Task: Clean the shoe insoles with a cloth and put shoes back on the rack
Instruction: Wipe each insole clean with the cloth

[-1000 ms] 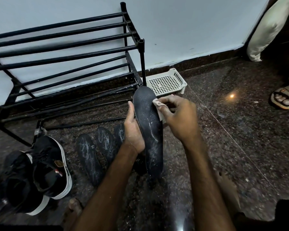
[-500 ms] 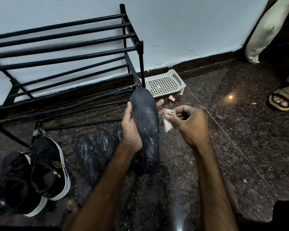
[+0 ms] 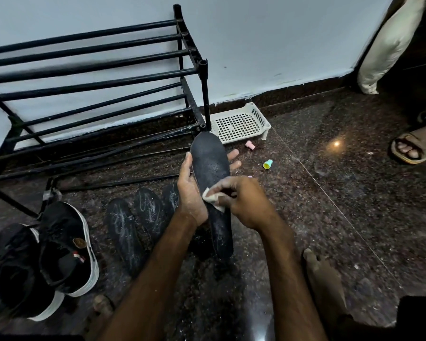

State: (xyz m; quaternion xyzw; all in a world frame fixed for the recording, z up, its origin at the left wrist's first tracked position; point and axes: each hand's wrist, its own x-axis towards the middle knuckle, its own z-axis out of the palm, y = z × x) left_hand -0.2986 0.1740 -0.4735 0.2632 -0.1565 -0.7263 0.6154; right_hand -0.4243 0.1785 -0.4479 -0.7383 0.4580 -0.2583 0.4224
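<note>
My left hand holds a dark dusty insole upright, its heel end resting near the floor. My right hand presses a small white cloth against the insole's middle. Three more insoles with white smears lie side by side on the floor to the left. A pair of black shoes with white soles stands further left. The black metal shoe rack stands against the wall behind them, with nothing on its bars.
A white perforated plastic tray lies by the rack's right post. A small pink object and a green-yellow one lie on the granite floor. Another person's sandalled foot is at the right. My bare feet are near the bottom.
My right hand with the cloth went from the insole's upper right edge, off to its side, then down onto its middle. The left hand kept its grip.
</note>
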